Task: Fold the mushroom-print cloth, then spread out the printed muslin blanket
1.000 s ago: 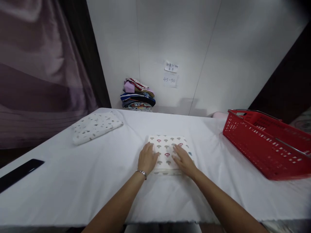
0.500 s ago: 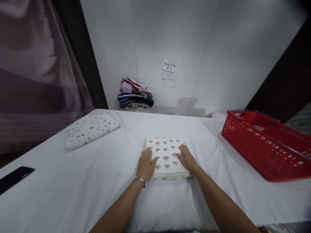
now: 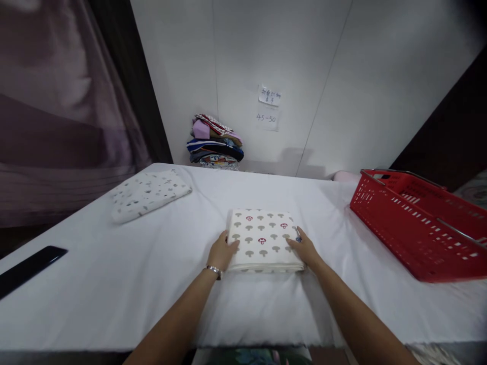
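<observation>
A folded cream cloth with a mushroom print (image 3: 262, 238) lies in the middle of the white-covered table (image 3: 152, 284). My left hand (image 3: 221, 251), with a bracelet at the wrist, grips the cloth's left near edge, thumb on top. My right hand (image 3: 305, 249) grips its right near edge in the same way. Both hands have fingers curled round the sides of the fold.
A second folded white cloth with small prints (image 3: 149, 193) lies at the far left. A red plastic basket (image 3: 418, 223) stands at the right. A stack of folded clothes (image 3: 213, 143) sits against the wall. A dark flat object (image 3: 28, 268) lies at the left edge.
My hands slid from lying flat on top of the mushroom cloth outwards to its left and right edges, and now hold its sides.
</observation>
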`<action>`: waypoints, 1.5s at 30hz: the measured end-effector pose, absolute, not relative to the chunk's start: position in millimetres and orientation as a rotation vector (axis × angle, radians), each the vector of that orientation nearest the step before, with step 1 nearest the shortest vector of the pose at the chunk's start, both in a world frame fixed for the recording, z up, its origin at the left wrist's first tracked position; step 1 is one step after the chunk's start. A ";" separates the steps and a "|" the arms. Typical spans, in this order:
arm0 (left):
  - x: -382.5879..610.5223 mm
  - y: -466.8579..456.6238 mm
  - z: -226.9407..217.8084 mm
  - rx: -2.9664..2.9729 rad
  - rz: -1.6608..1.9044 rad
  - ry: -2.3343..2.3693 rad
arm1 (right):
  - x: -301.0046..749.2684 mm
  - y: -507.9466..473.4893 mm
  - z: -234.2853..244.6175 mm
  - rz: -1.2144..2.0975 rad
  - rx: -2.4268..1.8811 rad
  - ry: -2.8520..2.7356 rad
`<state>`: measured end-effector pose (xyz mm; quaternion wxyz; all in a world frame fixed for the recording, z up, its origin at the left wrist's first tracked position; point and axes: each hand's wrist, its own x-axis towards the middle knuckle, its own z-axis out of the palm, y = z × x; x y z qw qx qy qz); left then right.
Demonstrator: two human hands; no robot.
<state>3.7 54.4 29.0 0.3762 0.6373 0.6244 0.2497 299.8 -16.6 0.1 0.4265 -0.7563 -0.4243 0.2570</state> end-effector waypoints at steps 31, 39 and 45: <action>20.6 -8.4 21.6 1.253 0.458 1.232 | 181.5 -47.0 22.0 0.156 -1.456 -2.123; 19.0 -8.1 22.6 1.189 0.476 1.233 | 183.4 -50.9 21.4 0.221 -1.319 -2.030; 22.8 -8.8 28.0 1.090 0.498 1.216 | 183.0 -55.3 22.5 0.176 -1.335 -2.157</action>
